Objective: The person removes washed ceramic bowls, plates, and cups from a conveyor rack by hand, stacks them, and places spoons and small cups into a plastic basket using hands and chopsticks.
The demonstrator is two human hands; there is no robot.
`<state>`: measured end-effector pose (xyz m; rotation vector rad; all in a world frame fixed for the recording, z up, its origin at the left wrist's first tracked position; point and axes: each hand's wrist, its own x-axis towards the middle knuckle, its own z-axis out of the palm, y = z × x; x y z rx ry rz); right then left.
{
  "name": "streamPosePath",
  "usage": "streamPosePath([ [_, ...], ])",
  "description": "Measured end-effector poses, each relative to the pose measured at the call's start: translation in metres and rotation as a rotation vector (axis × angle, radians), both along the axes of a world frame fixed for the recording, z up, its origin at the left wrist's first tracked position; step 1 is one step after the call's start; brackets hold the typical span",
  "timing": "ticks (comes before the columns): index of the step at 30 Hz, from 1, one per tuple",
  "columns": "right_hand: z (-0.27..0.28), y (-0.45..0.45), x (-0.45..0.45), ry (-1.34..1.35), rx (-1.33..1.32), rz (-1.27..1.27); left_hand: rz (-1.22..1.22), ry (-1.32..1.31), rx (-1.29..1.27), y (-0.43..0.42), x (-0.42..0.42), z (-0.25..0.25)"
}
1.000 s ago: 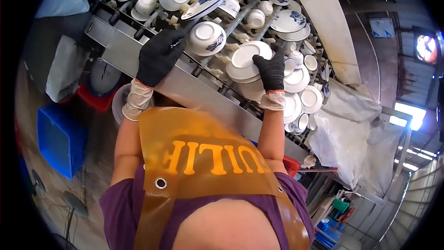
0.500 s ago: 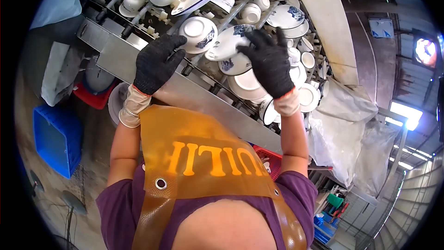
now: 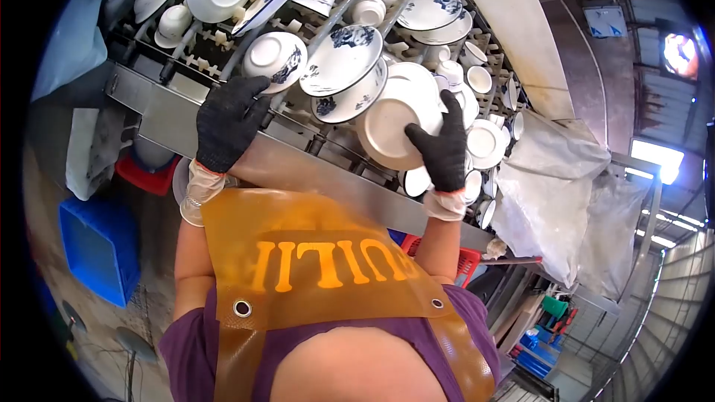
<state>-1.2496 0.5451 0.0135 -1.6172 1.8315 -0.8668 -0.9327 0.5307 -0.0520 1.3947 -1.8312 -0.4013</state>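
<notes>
My left hand, in a black glove, is open, thumb and fingers apart. Its fingertips are at the near rim of an upside-down white bowl with a blue floral pattern; I cannot tell if they press on it. My right hand, gloved the same way, has its thumb over the face of a plain white plate, with the fingers at the plate's right edge. More white plates overlap behind that one. Between my hands lean blue-patterned dishes, one large oval plate in front of another patterned dish.
Cups, bowls and plates fill the pegged conveyor rack. A metal edge runs along its near side. At the left stand a blue bin and a red basin. Clear plastic sheeting hangs at the right.
My right hand has come down from the patterned plate to the plain white plate and taken its edge. My left hand stays by the bowl. The view has shifted, moving the dishes leftward.
</notes>
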Motion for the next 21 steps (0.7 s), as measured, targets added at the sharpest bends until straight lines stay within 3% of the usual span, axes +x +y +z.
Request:
streamPosePath([
  [2, 0.032, 0.005, 0.0, -0.157, 0.049, 0.012, -0.021, -0.016, -0.037, 0.001, -0.003, 0.0],
  [5, 0.074, 0.011, -0.005, 0.231, 0.023, 0.184, -0.042, -0.072, 0.012, 0.002, -0.011, 0.005],
  [6, 0.073, 0.01, -0.01, 0.396, -0.134, 0.359, -0.052, -0.076, 0.011, 0.002, -0.014, 0.005],
  [8, 0.082, 0.005, -0.01, 0.822, -0.193, 0.615, -0.041, -0.066, 0.035, 0.002, -0.02, 0.005],
  [10, 0.081, 0.004, -0.008, 0.988, -0.299, 0.706, -0.058, -0.079, 0.031, 0.003, -0.024, 0.002],
  [16, 0.096, -0.028, -0.016, 1.166, -0.366, 0.83, -0.019, -0.043, 0.101, 0.009, -0.036, -0.003],
  [21, 0.126, -0.053, -0.042, 1.138, -0.494, 0.821, -0.001, -0.127, 0.074, 0.011, -0.042, -0.002],
])
